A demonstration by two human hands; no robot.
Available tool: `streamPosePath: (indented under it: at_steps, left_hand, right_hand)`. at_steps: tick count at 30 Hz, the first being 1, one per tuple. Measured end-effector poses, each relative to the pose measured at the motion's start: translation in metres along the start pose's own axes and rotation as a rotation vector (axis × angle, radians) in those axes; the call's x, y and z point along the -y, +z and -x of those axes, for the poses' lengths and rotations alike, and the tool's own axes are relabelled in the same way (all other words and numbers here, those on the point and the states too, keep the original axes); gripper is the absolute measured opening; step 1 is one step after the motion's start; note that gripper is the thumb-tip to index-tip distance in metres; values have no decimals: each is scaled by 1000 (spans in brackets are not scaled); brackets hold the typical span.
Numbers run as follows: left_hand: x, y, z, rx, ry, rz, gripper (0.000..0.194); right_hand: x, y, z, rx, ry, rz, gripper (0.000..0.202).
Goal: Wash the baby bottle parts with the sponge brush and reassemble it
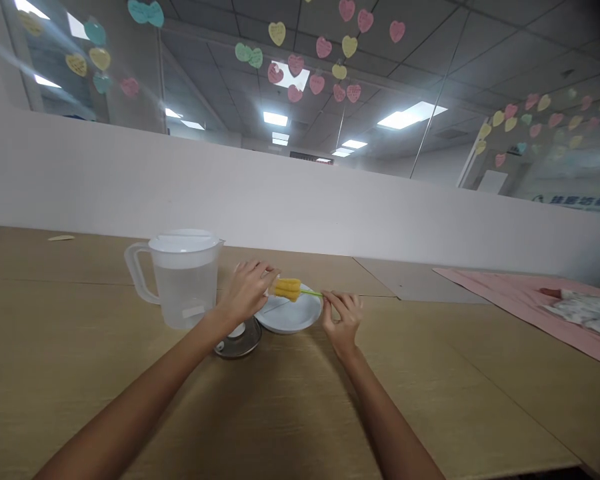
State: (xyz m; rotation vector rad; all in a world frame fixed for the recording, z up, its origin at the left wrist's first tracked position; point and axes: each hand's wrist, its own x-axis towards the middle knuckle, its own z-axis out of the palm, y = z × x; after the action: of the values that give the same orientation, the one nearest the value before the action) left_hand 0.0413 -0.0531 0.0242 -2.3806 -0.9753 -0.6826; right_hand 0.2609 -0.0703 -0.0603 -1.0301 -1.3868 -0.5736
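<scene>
My right hand pinches the end of a thin green stick. On the stick's other end is a yellow ribbed piece, held level above a white plate. My left hand is closed at the left end of the yellow piece, where something pale and see-through shows by the fingers; its kind cannot be made out. Under my left wrist lies a round metal lid or dish with a small white thing on it, partly hidden by my forearm.
A translucent plastic pitcher with a white lid stands left of my left hand, its handle to the left. A pink cloth with a patterned fabric item lies at the right. Behind the wooden table rises a low white wall.
</scene>
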Motion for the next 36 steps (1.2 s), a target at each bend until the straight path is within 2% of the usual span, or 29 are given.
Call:
streamPosePath:
  at_steps: [4, 7, 12, 17, 21, 23, 27, 30, 33, 36]
  left_hand:
    - [-15, 5, 1, 35, 62, 57, 48]
    - [-22, 6, 0, 35, 99, 112, 48]
    - [-16, 5, -4, -21, 52, -34, 47]
    - [-4, 15, -3, -33, 37, -128, 43]
    - [12, 22, 2, -17, -15, -136, 45]
    - [18, 20, 3, -27, -65, -105, 46]
    - [15, 4, 0, -80, -214, 164, 48]
    - [0, -11, -3, -87, -283, 395, 49]
    - [-21, -22, -3, -14, -286, 540, 51]
    - [-40, -29, 0, 138, -256, 638, 58]
  right_hand:
    - [17, 3, 6, 26, -165, 66, 22]
    - [20, 5, 7, 55, -190, 83, 21]
    - [3, 1, 2, -8, -35, 59, 16]
    - [-14, -3, 1, -2, 76, 78, 18]
    - [-36, -4, 0, -88, 320, 187, 22]
    - [-50, -3, 0, -89, 458, 263, 24]
    - [-74, 2, 11, 111, 682, 299, 34]
    - [-85, 8, 23, 227, 731, 241, 42]
    - [-88, 12, 30, 305, 726, 211, 38]
    - [-86, 17, 32, 410, 684, 139, 30]
